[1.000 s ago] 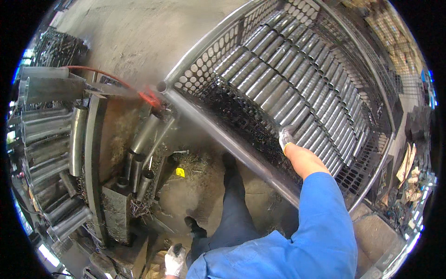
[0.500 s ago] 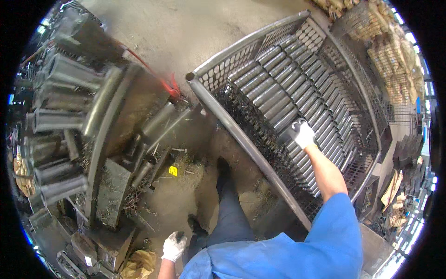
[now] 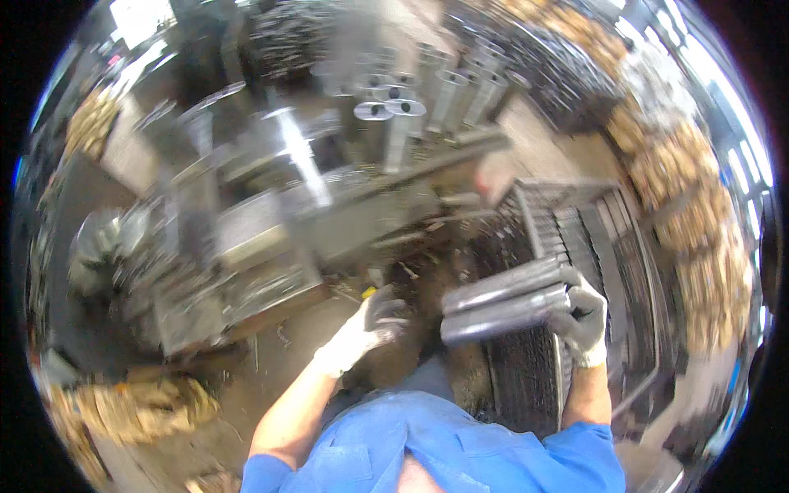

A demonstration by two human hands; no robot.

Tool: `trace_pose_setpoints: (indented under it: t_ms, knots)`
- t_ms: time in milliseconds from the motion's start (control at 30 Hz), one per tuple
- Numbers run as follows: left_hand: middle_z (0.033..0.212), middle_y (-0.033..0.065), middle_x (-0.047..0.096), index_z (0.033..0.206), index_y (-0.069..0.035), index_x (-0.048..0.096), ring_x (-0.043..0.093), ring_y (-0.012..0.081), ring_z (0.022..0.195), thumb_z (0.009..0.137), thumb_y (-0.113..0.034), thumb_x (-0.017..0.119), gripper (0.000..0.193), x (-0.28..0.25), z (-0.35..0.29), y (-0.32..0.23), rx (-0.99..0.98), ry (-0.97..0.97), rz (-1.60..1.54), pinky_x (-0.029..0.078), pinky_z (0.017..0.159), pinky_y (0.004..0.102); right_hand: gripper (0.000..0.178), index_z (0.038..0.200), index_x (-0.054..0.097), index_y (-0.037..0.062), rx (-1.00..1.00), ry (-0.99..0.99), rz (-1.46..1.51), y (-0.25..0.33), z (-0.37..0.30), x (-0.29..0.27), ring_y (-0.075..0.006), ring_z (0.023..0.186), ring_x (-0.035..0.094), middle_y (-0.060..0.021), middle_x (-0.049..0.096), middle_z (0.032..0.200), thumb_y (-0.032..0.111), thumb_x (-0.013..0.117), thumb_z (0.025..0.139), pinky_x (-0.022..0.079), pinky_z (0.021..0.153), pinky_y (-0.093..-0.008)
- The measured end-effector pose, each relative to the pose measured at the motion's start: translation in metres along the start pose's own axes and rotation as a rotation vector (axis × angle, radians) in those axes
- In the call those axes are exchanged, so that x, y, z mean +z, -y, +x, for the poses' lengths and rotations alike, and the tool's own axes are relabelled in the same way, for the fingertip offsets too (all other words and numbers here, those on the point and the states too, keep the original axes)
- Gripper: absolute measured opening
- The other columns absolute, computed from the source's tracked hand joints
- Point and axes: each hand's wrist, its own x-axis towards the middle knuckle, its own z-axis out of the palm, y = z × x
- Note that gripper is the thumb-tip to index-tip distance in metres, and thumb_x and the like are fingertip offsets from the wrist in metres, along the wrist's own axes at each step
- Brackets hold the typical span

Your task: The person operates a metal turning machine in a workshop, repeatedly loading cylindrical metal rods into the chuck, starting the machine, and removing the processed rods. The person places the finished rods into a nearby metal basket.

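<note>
Two dark, shiny metal tubes [image 3: 503, 308] lie side by side in the grip of my right hand [image 3: 585, 319], which wears a white glove with a grey palm. They point left from the hand, above the near side of a metal cage bin [image 3: 530, 218]. Inside the bin are rows of similar tubes [image 3: 567, 234], blurred by motion. My left hand [image 3: 368, 329], in a matching glove, is raised in front of me, left of the held tubes. Its fingers are loosely bent and apart, and I see nothing in them.
A metal workbench [image 3: 374, 209] stands ahead to the left, with several upright tubes [image 3: 444, 99] beyond it. Brown wrapped bundles [image 3: 707, 271] are stacked along the right. Brown paper or sacking [image 3: 144, 408] lies at lower left.
My right hand has lifted two tubes out of the bin and brought them nearer. My left hand has risen from my side. The view has swung left toward the bench.
</note>
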Motion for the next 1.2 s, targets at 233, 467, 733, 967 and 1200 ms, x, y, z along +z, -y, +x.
trace_pose_setpoints:
  t_ms: [233, 467, 733, 967, 1200]
  knots:
    - [0.145, 0.015, 0.061, 0.151, 0.0, 0.053, 0.055, 0.025, 0.136, 0.082, -0.045, 0.088, 0.09, -0.043, -0.175, -0.051, 0.166, -0.216, 0.019, 0.039, 0.119, 0.04, 0.025, 0.074, 0.066, -0.0006, -0.389, 0.629, 0.088, 0.119, 0.051, 0.214, -0.0318, 0.103, 0.071, -0.021, 0.072, 0.126, 0.002, 0.091, 0.068, 0.054, 0.088, -0.0368]
    - [0.103, 0.0153, 0.076, 0.121, 0.0, 0.066, 0.074, 0.0272, 0.092, 0.076, -0.026, 0.091, 0.057, -0.058, -0.363, -0.1, 0.603, -1.391, 0.872, 0.059, 0.085, 0.0413, 0.024, 0.077, 0.065, 0.0031, -0.705, 0.827, 0.008, 0.164, 0.085, 0.375, -0.0364, 0.096, 0.073, -0.0198, 0.071, 0.132, 0.011, 0.087, 0.08, 0.058, 0.081, -0.0417]
    - [0.088, 0.0143, 0.074, 0.103, -0.008, 0.069, 0.073, 0.0362, 0.081, 0.07, -0.029, 0.093, 0.046, -0.128, -0.36, -0.214, 0.29, -1.512, 1.686, 0.059, 0.074, 0.0421, 0.019, 0.086, 0.07, 0.0099, -0.987, 0.718, -0.168, 0.166, 0.117, 0.499, -0.0381, 0.089, 0.07, -0.0133, 0.072, 0.115, 0.019, 0.084, 0.078, 0.058, 0.073, -0.0481]
    - [0.082, 0.0162, 0.073, 0.097, -0.01, 0.07, 0.073, 0.038, 0.078, 0.076, -0.035, 0.087, 0.038, -0.251, -0.301, -0.251, 0.397, -1.429, 1.508, 0.058, 0.072, 0.045, 0.023, 0.094, 0.071, 0.0127, -0.949, 0.718, -0.329, 0.171, 0.117, 0.511, -0.0357, 0.1, 0.069, -0.0122, 0.068, 0.127, 0.02, 0.084, 0.076, 0.057, 0.078, -0.0499]
    - [0.075, 0.0127, 0.071, 0.092, -0.011, 0.066, 0.072, 0.0351, 0.073, 0.078, -0.038, 0.087, 0.037, -0.288, -0.31, -0.317, 0.64, -1.255, 1.512, 0.057, 0.067, 0.0436, 0.049, 0.113, 0.071, 0.009, -0.767, 0.675, -0.571, 0.206, 0.1, 0.493, -0.0433, 0.118, 0.067, -0.0244, 0.059, 0.146, 0.021, 0.091, 0.07, 0.06, 0.093, -0.0502]
